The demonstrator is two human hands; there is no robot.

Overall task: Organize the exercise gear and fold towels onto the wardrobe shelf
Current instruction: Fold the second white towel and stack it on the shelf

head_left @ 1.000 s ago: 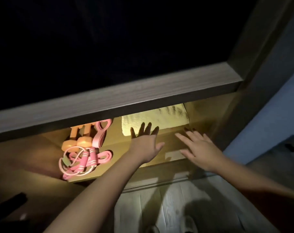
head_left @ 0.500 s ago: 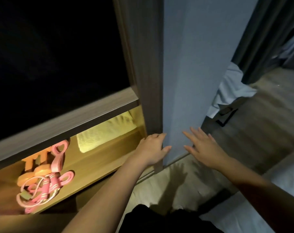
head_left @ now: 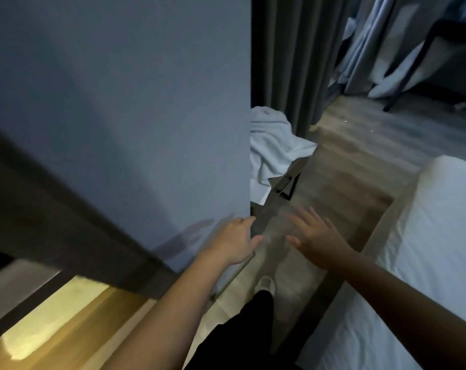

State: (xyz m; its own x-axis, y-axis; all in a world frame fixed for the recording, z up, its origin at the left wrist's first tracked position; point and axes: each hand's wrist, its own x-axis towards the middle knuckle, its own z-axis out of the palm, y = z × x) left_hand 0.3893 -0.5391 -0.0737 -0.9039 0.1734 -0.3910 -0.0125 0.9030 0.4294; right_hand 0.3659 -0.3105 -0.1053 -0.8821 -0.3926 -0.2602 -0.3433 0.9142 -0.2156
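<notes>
My left hand hovers with relaxed fingers beside the lower corner of the grey wardrobe side panel, holding nothing. My right hand is spread open over the floor, also empty. A crumpled white towel lies on a low stand behind the panel's edge. At the bottom left, a folded towel lies on the lit wardrobe shelf, blurred. The pink exercise gear is out of view.
A white bed fills the right side. Dark curtains hang behind the stand, with pale curtains and a black chair frame further back. Wooden floor runs between the wardrobe and the bed. My foot is below.
My view has swung right, away from the shelf towards the bed and the crumpled towel. Both hands have left the shelf and moved right past the wardrobe panel, still empty.
</notes>
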